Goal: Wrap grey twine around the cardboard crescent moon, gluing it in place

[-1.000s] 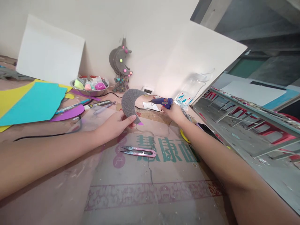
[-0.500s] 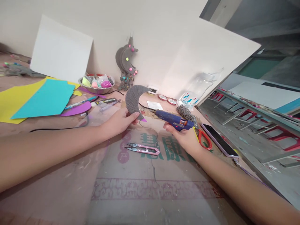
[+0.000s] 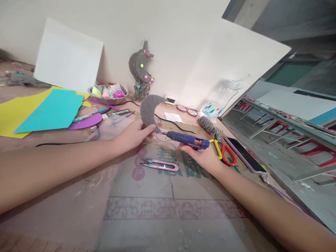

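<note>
The right hand [image 3: 201,156], curled round the glue gun [image 3: 183,138], is now bringing its nozzle [image 3: 164,133] left beside the near end of the grey crescent [image 3: 147,109] the left hand [image 3: 135,135] is pinching, apparently for gluing.

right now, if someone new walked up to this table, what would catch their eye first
Probably the gray string-wrapped moon in the left hand, near the middle, with the blue glue gun in the right hand pointing at its lower end. Then perhaps the turquoise sheet over the yellow sheet at the left, and the gray moon ornament dotted with colorful balls in the back.
</note>
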`<state>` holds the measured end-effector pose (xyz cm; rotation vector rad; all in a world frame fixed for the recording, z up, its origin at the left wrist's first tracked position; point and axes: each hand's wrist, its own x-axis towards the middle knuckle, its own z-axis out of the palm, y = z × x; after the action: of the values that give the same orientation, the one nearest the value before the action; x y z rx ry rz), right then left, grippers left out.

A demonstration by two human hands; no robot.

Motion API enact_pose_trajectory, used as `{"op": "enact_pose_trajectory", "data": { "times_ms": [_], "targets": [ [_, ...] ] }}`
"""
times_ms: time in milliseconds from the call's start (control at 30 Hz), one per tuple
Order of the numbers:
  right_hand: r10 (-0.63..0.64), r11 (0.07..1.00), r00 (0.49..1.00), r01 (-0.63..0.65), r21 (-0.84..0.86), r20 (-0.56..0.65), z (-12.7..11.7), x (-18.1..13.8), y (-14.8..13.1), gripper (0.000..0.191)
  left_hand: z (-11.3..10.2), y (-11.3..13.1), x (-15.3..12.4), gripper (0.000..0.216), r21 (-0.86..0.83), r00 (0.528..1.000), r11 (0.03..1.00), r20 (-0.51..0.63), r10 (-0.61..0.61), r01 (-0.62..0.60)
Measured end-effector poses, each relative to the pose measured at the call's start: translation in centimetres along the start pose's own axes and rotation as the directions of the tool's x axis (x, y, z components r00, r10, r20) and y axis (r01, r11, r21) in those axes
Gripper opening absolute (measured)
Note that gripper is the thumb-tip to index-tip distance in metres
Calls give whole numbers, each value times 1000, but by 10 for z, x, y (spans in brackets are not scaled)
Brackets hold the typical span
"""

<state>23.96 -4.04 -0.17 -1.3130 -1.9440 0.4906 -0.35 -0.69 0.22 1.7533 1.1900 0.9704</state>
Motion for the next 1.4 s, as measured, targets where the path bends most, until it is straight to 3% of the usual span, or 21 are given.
{"op": "enact_pose_trajectory", "data": {
  "times_ms": [267, 500, 1400],
  "targets": [
    [-16, 999, 995, 12, 49, 98, 1, 0, -2, 25, 1, 4, 1, 21, 24, 999, 999, -22, 34, -34],
    [-23, 997, 998, 27, -78, 53, 2, 1, 3, 28, 0, 4, -1, 26, 47, 1000, 998, -2, 31, -31],
    [-16, 998, 998, 20, -61, 63, 3, 1, 3, 30, 0, -1, 1, 27, -33, 999, 999, 35, 5, -4]
  ]
}}
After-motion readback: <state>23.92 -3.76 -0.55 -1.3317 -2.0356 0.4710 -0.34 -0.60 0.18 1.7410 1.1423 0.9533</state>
